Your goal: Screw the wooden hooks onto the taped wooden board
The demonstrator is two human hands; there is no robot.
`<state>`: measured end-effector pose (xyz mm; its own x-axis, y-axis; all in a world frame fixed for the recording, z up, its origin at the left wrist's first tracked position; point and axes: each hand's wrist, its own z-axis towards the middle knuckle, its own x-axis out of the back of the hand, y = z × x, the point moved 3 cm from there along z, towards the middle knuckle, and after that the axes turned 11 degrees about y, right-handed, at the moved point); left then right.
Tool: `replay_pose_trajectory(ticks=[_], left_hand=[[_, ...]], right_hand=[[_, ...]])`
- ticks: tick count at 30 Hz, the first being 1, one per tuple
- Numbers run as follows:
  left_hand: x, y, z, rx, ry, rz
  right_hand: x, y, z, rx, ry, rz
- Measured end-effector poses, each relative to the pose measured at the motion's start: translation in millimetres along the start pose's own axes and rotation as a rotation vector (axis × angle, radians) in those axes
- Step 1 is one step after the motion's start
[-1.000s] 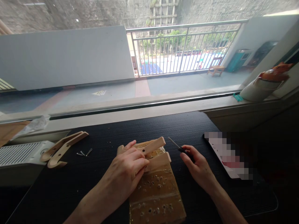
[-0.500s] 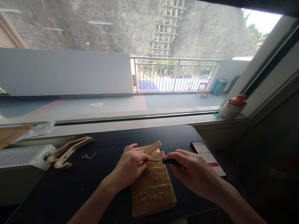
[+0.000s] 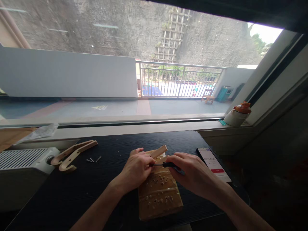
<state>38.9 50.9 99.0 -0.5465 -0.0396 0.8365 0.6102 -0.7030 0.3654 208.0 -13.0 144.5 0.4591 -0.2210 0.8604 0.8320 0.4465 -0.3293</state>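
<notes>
My right hand (image 3: 189,168) is closed round the black handle of a screwdriver (image 3: 166,165). The shaft points left, its tip hidden at the fingers of my left hand (image 3: 138,168). That hand is closed on a pale wooden hook (image 3: 159,151), whose straight end sticks out beyond the fingers; the rest is covered. Under both lies a block wrapped in brown tape (image 3: 161,203), its top dotted with small holes. To the left, two more wooden hooks (image 3: 77,152) rest on the black table (image 3: 115,144), with several screws (image 3: 97,159) beside them.
A phone (image 3: 214,165) showing a timer lies to the right of my right hand. At the left edge stands a white radiator (image 3: 29,158). A pale bottle with an orange top (image 3: 238,114) sits on the windowsill, and a crumpled plastic bag (image 3: 44,131) lies at its left end.
My right hand and the screwdriver have shifted slightly left, closer to my left hand, and the grip on the handle has turned a little. The view has tilted slightly.
</notes>
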Motion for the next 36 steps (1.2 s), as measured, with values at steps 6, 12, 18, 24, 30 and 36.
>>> replay_pose_trajectory(ticks=[6,12,18,24,30,36], left_hand=[[-3,0,1,0.004,-0.014,0.018],[-1,1,1,-0.011,-0.020,0.056],[-1,0,2,-0.022,-0.044,0.079],[-3,-1,2,-0.032,-0.019,0.071],[-2,1,3,-0.021,0.004,0.057],[-2,3,2,-0.009,0.009,0.086]], right_hand=[[3,-2,1,0.027,-0.040,0.008],[10,-5,13,0.118,-0.140,-0.021],[21,-12,38,0.287,-0.251,-0.071],[24,-21,55,0.345,-0.355,-0.113],[24,-35,66,0.441,-0.432,-0.209],[12,-39,83,0.473,-0.505,-0.203]])
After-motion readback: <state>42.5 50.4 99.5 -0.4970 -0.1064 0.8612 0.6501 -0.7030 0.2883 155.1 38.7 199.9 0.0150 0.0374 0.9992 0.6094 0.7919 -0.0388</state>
